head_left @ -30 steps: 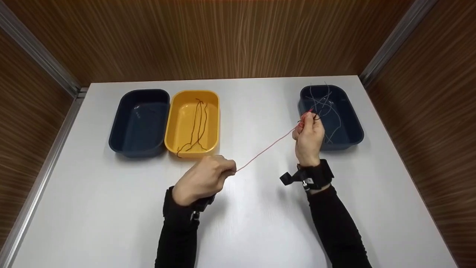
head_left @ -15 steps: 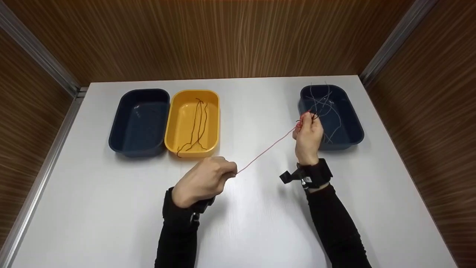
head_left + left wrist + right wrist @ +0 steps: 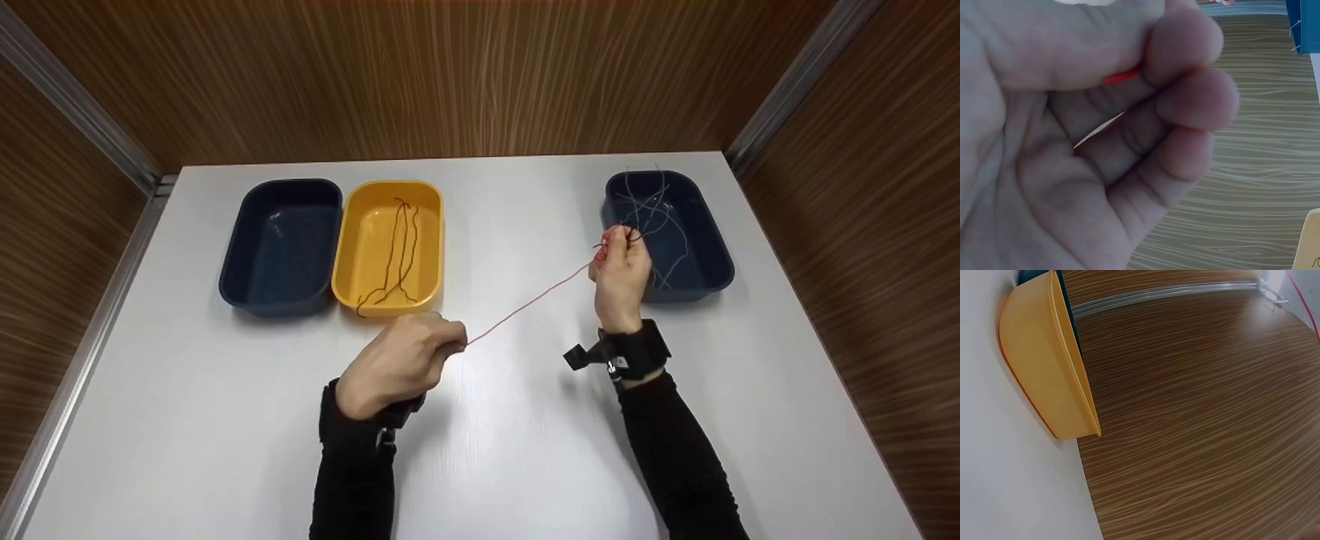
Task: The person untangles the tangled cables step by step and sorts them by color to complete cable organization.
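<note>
In the head view, my left hand pinches one end of a red string between thumb and fingertips. A short bit of that red string shows under the thumb in the left wrist view. The string runs nearly straight up to my right hand, whose thumb and fingers grip a small tangle of red and black strings. This hand is over the near left side of the right dark blue bin, where several thin grey strings lie. The right wrist view catches only the red string.
A yellow bin with several black strings is beyond my left hand. Touching its left side is another dark blue bin. All stand on a white table, with wood-grain panels at the back and sides.
My left hand has drawn slightly to the left with the string end. The right hand has shifted a touch leftward with the tangle. The bins have stayed put.
</note>
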`<act>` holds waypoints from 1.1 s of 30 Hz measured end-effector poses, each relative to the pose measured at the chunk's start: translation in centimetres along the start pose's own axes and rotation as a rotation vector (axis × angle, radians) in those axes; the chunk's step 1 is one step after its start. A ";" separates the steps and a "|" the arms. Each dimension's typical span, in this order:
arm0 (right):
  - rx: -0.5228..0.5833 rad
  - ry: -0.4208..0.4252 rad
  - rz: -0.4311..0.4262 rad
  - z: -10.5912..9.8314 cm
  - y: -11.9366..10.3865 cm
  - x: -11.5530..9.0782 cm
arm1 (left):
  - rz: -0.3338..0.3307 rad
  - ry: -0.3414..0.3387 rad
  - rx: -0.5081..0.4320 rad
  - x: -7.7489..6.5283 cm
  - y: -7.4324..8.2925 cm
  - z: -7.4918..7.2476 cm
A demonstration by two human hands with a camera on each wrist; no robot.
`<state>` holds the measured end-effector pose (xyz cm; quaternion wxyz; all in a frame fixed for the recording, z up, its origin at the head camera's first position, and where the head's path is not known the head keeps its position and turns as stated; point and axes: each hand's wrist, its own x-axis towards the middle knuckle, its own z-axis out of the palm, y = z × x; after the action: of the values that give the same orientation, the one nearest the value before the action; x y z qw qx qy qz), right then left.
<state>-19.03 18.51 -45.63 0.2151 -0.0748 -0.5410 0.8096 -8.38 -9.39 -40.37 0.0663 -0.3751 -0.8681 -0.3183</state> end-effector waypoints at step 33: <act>0.020 0.018 0.080 0.0 0.1 0.8 | 0.028 -0.056 0.069 -0.1 0.8 0.0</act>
<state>-19.81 18.83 -45.64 0.1883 -0.1016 -0.5277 0.8221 -7.76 -9.05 -40.05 0.0591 -0.3937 -0.8746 -0.2766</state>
